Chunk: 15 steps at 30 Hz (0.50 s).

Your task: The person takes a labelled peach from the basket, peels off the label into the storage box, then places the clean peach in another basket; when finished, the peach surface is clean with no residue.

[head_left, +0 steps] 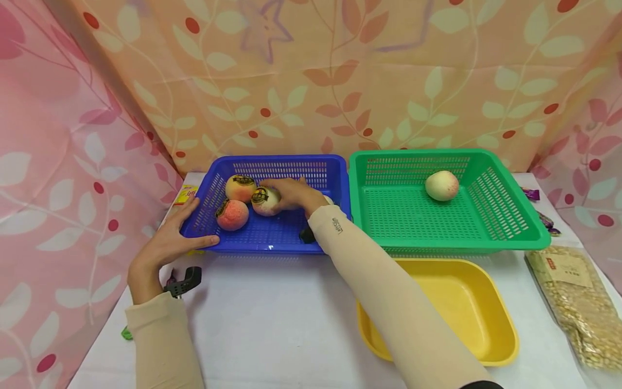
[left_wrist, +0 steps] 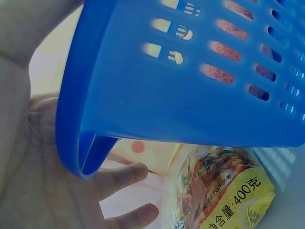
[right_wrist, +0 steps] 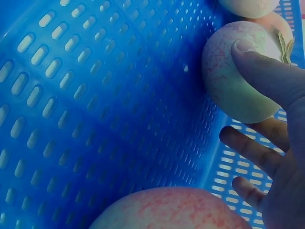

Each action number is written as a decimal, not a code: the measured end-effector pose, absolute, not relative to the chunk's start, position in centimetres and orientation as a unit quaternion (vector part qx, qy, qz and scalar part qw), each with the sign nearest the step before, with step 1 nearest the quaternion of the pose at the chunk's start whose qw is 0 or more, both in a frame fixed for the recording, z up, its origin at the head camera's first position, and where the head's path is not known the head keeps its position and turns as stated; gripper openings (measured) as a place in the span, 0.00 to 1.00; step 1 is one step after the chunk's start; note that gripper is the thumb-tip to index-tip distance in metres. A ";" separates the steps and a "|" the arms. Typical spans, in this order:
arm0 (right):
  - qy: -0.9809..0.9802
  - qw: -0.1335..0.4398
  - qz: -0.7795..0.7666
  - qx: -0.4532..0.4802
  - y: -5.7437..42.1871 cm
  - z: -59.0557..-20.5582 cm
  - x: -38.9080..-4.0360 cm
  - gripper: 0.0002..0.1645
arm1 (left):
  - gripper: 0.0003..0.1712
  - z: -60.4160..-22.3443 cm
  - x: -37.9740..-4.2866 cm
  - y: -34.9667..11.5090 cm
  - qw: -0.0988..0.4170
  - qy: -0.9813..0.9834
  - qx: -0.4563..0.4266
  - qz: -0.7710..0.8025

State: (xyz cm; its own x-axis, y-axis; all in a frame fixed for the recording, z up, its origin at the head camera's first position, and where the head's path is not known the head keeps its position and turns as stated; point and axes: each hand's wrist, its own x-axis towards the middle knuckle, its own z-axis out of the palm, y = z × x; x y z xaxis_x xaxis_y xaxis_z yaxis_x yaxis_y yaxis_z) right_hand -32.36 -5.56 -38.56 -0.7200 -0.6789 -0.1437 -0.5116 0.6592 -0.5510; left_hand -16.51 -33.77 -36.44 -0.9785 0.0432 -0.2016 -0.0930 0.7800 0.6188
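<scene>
In the head view my right hand (head_left: 293, 193) grips a pale peach (head_left: 261, 207) with a black-and-gold label, inside the blue basket (head_left: 286, 246). The right wrist view has my thumb on top of that peach (right_wrist: 228, 71) and the fingers at its side. Left of it lie an orange-yellow peach (head_left: 239, 192) and a redder peach (head_left: 234, 217). Another peach (right_wrist: 171, 210) sits nearer the wrist, mostly hidden by the arm in the head view. My left hand (head_left: 167, 237) spreads across the basket's left front corner, thumb and fingers touching the rim.
To the right stands a green basket (head_left: 452, 249) with one pale peach (head_left: 442, 186) in it. A yellow basin (head_left: 457, 302) sits in front, partly under my right forearm. A bag of grains (head_left: 578, 302) lies far right. A yellow packet (left_wrist: 228, 191) lies beside the blue basket.
</scene>
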 end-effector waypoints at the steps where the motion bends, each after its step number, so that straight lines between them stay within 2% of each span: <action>1: 0.895 0.171 -0.240 -0.335 -5.6 -38.5 -32.3 0.46 | 0.67 -36.4 -16.5 -33.8 0.103 0.938 -0.013 0.332; 11: 0.888 0.173 -0.262 -0.337 -5.1 -37.1 -32.1 0.44 | 0.67 -36.4 -16.5 -33.7 0.101 0.939 -0.013 0.328; 15: 0.876 0.190 -0.296 -0.331 -4.4 -35.9 -32.0 0.44 | 0.67 -36.4 -16.4 -33.7 0.099 0.940 -0.015 0.326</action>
